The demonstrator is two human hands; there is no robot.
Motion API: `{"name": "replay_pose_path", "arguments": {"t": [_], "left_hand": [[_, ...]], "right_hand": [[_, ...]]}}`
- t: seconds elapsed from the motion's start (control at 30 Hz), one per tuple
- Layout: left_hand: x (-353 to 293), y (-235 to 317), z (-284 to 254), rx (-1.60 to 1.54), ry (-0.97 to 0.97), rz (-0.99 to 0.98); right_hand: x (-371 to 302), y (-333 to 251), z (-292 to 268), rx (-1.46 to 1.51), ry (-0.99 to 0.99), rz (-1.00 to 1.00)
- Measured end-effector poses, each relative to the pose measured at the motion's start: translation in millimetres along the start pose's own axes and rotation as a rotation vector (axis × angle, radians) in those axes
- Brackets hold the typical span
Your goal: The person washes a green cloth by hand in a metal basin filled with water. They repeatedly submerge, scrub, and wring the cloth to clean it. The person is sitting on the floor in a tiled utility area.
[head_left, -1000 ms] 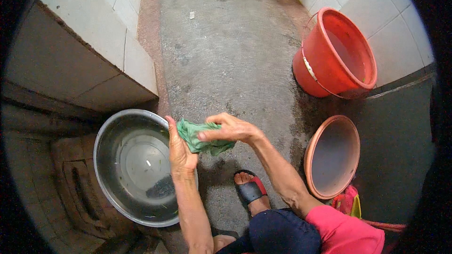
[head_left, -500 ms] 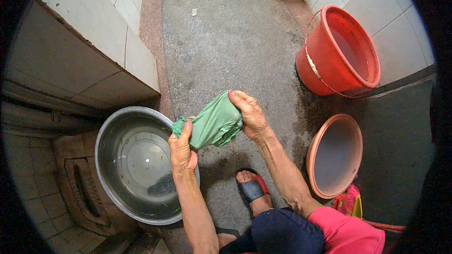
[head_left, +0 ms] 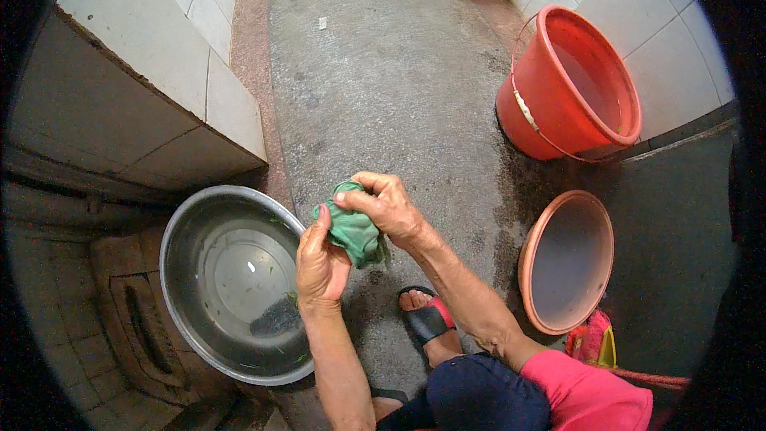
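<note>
Concrete floor (head_left: 383,96), tiled walls (head_left: 132,40); metal basin (head_left: 177,321) and red bucket (head_left: 550,104), apparently holding water (head_left: 239,275); left hand (head_left: 321,273) and right hand (head_left: 389,211) grip green cloth (head_left: 357,236).

I see the left forearm (head_left: 341,359) reaching almost straight out from the body, the left hand (head_left: 321,265) cupped, thumb raised and palm turned inward. The right forearm (head_left: 467,291) slants across toward it, and the right hand (head_left: 388,209), fingers curled and thumb pointing left, grips close beside, slightly farther out.
</note>
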State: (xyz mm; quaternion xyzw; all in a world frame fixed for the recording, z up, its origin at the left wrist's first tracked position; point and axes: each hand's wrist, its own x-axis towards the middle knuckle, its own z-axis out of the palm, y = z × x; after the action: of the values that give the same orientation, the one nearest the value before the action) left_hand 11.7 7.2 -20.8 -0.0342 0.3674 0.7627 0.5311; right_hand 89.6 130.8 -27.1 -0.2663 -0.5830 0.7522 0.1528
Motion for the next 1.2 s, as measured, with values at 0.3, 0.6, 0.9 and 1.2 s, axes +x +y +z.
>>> {"name": "replay_pose_path", "arguments": {"t": [0.3,0.6,0.9,1.2], "left_hand": [[-5,-12,-3,0.456,0.571,0.319],[19,-17,-19,-0.292,0.140,-0.013],[41,-39,-40,-0.317,-0.085,0.041],[48,-51,-54,0.025,0.225,0.006]], "right_hand": [[-7,-24,-10,0.673,0.086,0.000],[-19,-26,14,0.045,0.129,0.036],[-31,41,100,-1.252,0.574,-0.539],[-17,72,55,-1.148,0.319,-0.497]]}}
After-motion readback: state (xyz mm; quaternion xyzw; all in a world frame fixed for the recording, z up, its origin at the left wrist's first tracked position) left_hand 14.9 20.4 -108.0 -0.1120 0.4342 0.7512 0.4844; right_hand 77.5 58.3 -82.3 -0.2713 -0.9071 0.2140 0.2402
